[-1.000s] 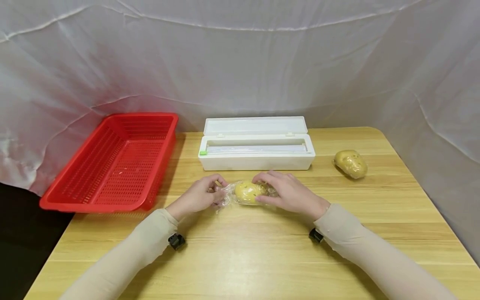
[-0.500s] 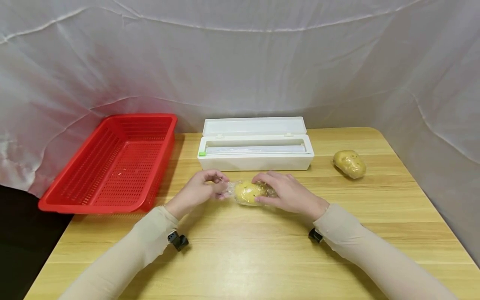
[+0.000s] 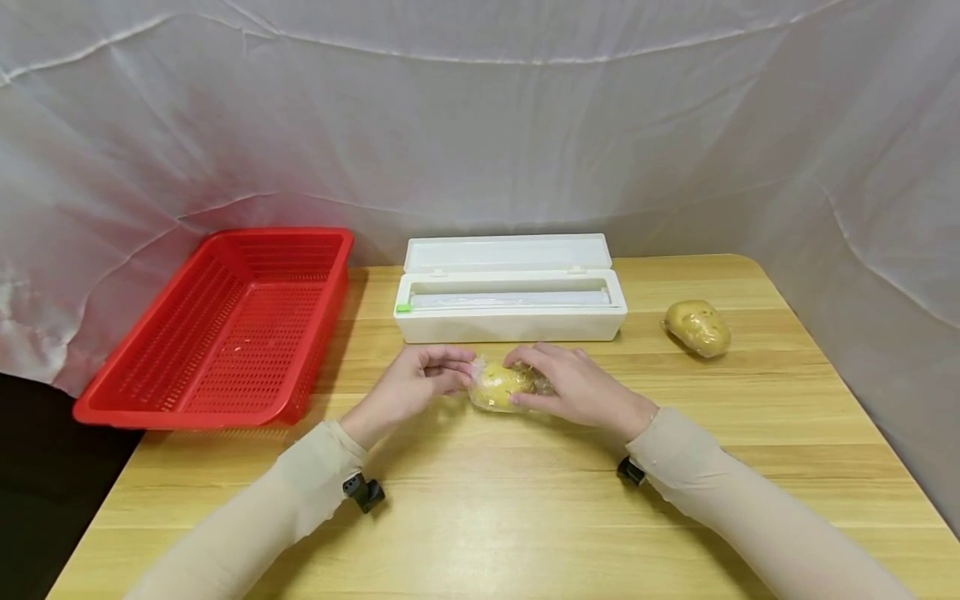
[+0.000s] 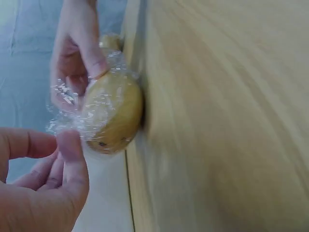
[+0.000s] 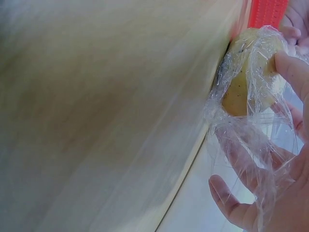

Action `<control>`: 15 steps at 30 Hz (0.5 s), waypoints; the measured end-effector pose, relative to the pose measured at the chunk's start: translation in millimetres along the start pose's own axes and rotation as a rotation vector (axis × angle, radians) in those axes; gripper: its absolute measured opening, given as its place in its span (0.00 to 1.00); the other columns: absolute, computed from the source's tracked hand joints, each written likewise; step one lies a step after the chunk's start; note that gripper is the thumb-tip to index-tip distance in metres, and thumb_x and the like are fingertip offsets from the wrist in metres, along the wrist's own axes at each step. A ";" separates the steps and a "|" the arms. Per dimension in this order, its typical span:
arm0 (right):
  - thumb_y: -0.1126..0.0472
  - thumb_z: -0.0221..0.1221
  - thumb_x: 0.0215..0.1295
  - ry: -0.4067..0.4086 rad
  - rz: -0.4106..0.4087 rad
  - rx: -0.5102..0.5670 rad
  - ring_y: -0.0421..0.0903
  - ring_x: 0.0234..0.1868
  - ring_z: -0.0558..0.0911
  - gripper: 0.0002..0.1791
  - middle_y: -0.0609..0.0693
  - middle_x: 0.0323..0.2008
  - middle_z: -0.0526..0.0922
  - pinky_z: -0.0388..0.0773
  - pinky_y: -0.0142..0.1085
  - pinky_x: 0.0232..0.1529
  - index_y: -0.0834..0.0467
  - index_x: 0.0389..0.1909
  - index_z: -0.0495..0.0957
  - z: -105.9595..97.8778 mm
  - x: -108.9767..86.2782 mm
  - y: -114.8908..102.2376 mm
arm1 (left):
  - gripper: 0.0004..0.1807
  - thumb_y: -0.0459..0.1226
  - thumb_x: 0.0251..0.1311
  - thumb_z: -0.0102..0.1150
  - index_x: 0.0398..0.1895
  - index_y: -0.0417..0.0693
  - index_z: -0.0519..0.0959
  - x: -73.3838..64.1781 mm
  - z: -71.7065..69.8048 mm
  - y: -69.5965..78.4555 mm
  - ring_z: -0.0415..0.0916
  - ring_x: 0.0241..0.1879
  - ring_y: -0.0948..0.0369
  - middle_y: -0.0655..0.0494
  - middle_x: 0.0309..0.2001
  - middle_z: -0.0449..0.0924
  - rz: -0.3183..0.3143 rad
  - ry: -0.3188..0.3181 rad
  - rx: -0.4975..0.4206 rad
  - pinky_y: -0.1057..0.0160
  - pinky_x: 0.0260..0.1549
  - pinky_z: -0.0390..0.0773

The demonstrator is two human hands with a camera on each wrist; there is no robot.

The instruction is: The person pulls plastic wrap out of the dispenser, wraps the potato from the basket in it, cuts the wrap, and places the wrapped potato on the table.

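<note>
A yellow potato (image 3: 495, 388) wrapped in clear cling film lies on the table in front of the white box. My right hand (image 3: 585, 390) grips it from the right, thumb on the near side and fingers on the far side. Loose cling film (image 5: 253, 145) trails from that end across the right palm. At the potato's left end my left hand (image 3: 408, 383) pinches the gathered film, its fingertips close against the potato. In the left wrist view the left thumb (image 4: 71, 147) meets the film's crumpled edge.
Behind the hands stands a white cling film box (image 3: 512, 325), lid raised, with a roll inside and a green slider (image 3: 404, 307). A red perforated basket (image 3: 315, 367) is at the left. Another wrapped potato (image 3: 697, 327) lies at the right.
My left hand has moved right, towards the potato, and the film tail that stuck out there is now bunched against it. The right hand has stayed in place.
</note>
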State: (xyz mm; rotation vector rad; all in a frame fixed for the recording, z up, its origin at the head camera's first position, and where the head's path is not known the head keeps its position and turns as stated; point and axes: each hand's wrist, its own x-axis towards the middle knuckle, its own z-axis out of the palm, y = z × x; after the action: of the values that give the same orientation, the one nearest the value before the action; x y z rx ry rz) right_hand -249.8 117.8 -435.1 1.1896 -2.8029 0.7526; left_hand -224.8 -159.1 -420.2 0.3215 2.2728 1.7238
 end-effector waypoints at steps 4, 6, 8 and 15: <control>0.43 0.69 0.71 0.002 -0.007 0.002 0.43 0.51 0.84 0.26 0.47 0.56 0.86 0.82 0.48 0.52 0.48 0.65 0.79 0.4 0.5 -0.7 | 0.19 0.27 0.69 0.67 0.62 0.40 0.85 -7.2 9.2 -5.4 0.85 0.56 0.51 0.43 0.60 0.86 0.135 0.059 0.251 0.60 0.53 0.87; 0.43 0.69 0.71 0.002 -0.012 0.002 0.42 0.50 0.85 0.27 0.47 0.55 0.86 0.82 0.47 0.51 0.49 0.65 0.79 0.6 0.8 -1.1 | 0.21 0.29 0.70 0.65 0.66 0.41 0.83 -12.6 14.8 -5.9 0.81 0.64 0.47 0.42 0.68 0.80 0.215 0.060 0.399 0.51 0.62 0.84; 0.43 0.69 0.72 0.002 -0.015 0.003 0.42 0.49 0.85 0.27 0.46 0.54 0.86 0.83 0.46 0.50 0.49 0.65 0.79 0.6 1.0 -1.3 | 0.25 0.31 0.74 0.62 0.72 0.40 0.77 -18.6 20.1 -6.3 0.74 0.73 0.43 0.40 0.77 0.71 0.282 0.028 0.552 0.44 0.71 0.77; 0.43 0.69 0.72 0.007 -0.021 0.008 0.42 0.48 0.84 0.27 0.46 0.53 0.86 0.82 0.46 0.50 0.50 0.66 0.78 0.7 1.0 -1.2 | 0.38 0.41 0.82 0.52 0.83 0.29 0.51 -29.3 38.6 -7.4 0.47 0.86 0.40 0.33 0.86 0.43 0.357 -0.136 0.927 0.39 0.81 0.56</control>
State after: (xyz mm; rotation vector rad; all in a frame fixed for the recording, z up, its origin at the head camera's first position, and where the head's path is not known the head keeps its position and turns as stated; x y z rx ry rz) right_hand -249.6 116.1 -435.1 1.2131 -2.7797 0.7658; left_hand -184.1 -136.0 -434.9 1.0261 2.8708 0.5867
